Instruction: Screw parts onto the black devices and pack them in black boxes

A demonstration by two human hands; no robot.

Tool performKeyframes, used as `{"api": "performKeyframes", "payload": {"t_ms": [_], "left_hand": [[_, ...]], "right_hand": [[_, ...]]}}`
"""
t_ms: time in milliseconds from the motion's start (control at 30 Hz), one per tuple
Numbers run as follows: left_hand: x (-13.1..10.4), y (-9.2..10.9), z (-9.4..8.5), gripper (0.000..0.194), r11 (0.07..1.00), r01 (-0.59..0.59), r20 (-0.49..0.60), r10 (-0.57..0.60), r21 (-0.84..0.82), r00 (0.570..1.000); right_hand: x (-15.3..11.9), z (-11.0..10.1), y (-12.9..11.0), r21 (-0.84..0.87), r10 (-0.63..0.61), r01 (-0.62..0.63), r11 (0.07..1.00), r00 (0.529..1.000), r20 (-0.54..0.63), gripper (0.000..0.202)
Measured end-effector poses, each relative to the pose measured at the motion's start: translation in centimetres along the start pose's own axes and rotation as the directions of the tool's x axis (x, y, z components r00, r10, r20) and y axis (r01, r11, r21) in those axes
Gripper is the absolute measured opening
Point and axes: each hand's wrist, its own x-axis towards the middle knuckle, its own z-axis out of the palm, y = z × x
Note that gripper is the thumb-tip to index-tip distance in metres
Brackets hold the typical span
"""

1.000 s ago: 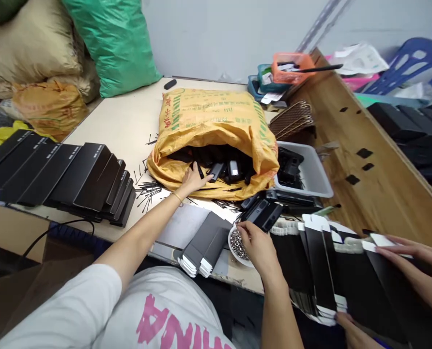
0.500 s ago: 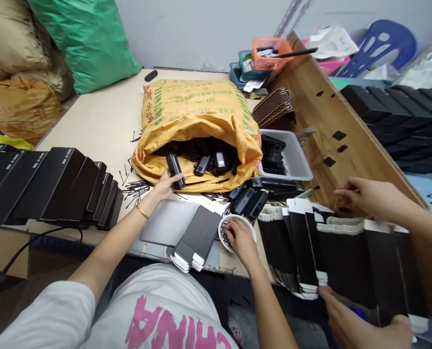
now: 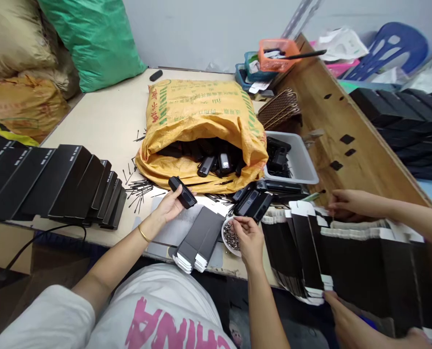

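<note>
My left hand (image 3: 170, 206) is closed round a black device (image 3: 182, 192), held tilted just in front of the open yellow sack (image 3: 205, 104). Over the rim of a white bowl (image 3: 231, 236) of small metal pieces, my right hand (image 3: 248, 235) has thumb and fingertips pinched together; whatever is between them is too small to make out. Flat black boxes (image 3: 201, 232) with white end flaps lie on a grey sheet between my hands. More black devices (image 3: 250, 201) lie beyond the bowl, and others show inside the sack's mouth.
At right, another person's hands (image 3: 354, 203) are at stacks of flat black cartons (image 3: 357, 271). Black boxes (image 3: 56, 179) stand at left. A grey bin (image 3: 299, 160) and a wooden board (image 3: 347, 126) are beyond the cartons. Thin black sticks (image 3: 139, 189) litter the table.
My left hand has drawn the black device back from the sack and turned it. My right hand has lifted from inside the bowl to its rim, fingers pinched.
</note>
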Motion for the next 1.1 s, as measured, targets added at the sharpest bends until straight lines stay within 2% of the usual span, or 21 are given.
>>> {"api": "performKeyframes", "payload": {"t_ms": [100, 133, 200, 300, 400, 533, 700, 867, 967, 1033, 1100], "left_hand": [[-0.5, -0.7, 0.1, 0.017, 0.998, 0.036, -0.028, -0.038, -0.052, 0.999], [-0.7, -0.8, 0.2, 0.017, 0.997, 0.045, -0.048, -0.049, -0.068, 0.998], [-1.1, -1.1, 0.4, 0.019, 0.994, 0.055, -0.084, -0.064, -0.096, 0.994], [-1.7, -1.3, 0.7, 0.019, 0.991, 0.052, -0.112, -0.066, -0.127, 0.992], [-2.3, -1.3, 0.9, 0.021, 0.987, 0.055, -0.102, -0.071, -0.151, 0.992], [-2.7, -1.3, 0.8, 0.02, 0.983, 0.025, -0.118, -0.047, -0.184, 0.992], [-2.8, -1.2, 0.1, 0.018, 0.982, -0.031, -0.103, 0.012, -0.184, 0.995], [-2.7, -1.1, -0.1, 0.016, 0.98, -0.109, -0.113, 0.091, -0.164, 0.989], [-3.4, -0.2, 0.1, 0.019, 0.986, -0.131, -0.101, 0.12, -0.107, 0.988], [-4.2, 0.6, -0.4, 0.025, 0.974, -0.225, -0.026, 0.225, 0.002, 0.974], [-4.9, 1.1, -1.4, 0.032, 0.913, -0.363, 0.09, 0.352, 0.186, 0.932]], "right_hand": [[-1.0, 3.6, -2.0, 0.327, 0.046, -0.079, 0.942, 0.993, 0.109, 0.028], [-1.5, 4.8, -2.6, 0.393, 0.04, -0.086, 0.915, 0.991, 0.124, 0.027], [-2.3, 6.8, -3.7, 0.418, -0.016, -0.019, 0.908, 0.997, 0.08, 0.022], [-3.1, 8.5, -4.4, 0.272, -0.201, 0.21, 0.939, 0.978, -0.061, 0.014], [-3.1, 9.1, -4.4, 0.107, -0.365, 0.373, 0.922, 0.927, -0.089, 0.01], [-2.8, 9.7, -4.2, 0.029, -0.47, 0.473, 0.881, 0.879, -0.076, 0.006], [-2.6, 10.3, -4.4, -0.026, -0.531, 0.53, 0.847, 0.845, -0.065, 0.006], [-2.7, 10.5, -4.5, -0.117, -0.607, 0.602, 0.789, 0.795, -0.002, 0.009], [-2.8, 10.3, -4.1, -0.062, -0.53, 0.532, 0.845, 0.847, 0.037, 0.008], [-2.7, 9.7, -3.6, -0.011, -0.43, 0.432, 0.902, 0.901, 0.055, 0.014], [-2.4, 8.6, -3.2, 0.005, -0.352, 0.352, 0.936, 0.936, 0.009, 0.019]]}}
